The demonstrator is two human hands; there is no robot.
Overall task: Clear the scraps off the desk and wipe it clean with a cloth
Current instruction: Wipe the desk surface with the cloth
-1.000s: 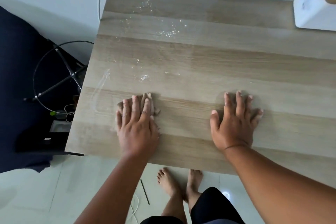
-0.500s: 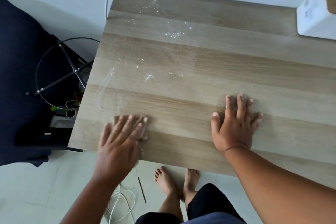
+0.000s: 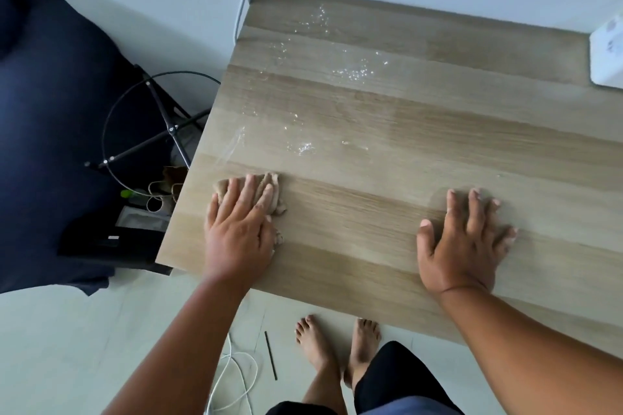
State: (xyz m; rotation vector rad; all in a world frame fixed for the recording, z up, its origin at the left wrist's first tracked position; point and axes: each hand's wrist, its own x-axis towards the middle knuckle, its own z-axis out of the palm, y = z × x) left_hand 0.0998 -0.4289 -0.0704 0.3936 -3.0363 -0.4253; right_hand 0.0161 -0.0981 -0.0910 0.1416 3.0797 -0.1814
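1. Desk (image 3: 438, 118): a flat rectangular top with a pale wood-grain laminate in long light and darker bands. Its far edge meets a plain white wall.
2. Cloth (image 3: 269, 190): a crumpled beige-brown rag with a soft, nubbly texture. It lies on the desk near the near-left corner, mostly covered by the left hand; its bunched folds show beyond the fingertips and at the hand's right side.
3. Left hand (image 3: 241, 229): palm down, fingers straight and slightly spread, pressing flat on the cloth. The fingers are not curled round it.
4. Right hand (image 3: 463, 242): palm down on bare desk surface, well to the right of the cloth. Fingers are extended and splayed, thumb out to the left; it holds nothing.
5. Water droplets (image 3: 352, 72): small glistening speckles scattered across the far-left part of the desk, with a further patch nearer the middle and a thin wet streak by the left edge, just beyond the cloth.
6. White box (image 3: 606, 57): a smooth rounded-corner object at the far-right edge of the view, resting on the desk and partly cut off.
7. Floor items: a thin white cable (image 3: 232, 377) looped on pale tiles near the person's bare feet, and a short dark stick (image 3: 270, 355) beside it.
8. Left of the desk: a black wire-frame stand (image 3: 161, 125) with thin metal rods against dark blue fabric.
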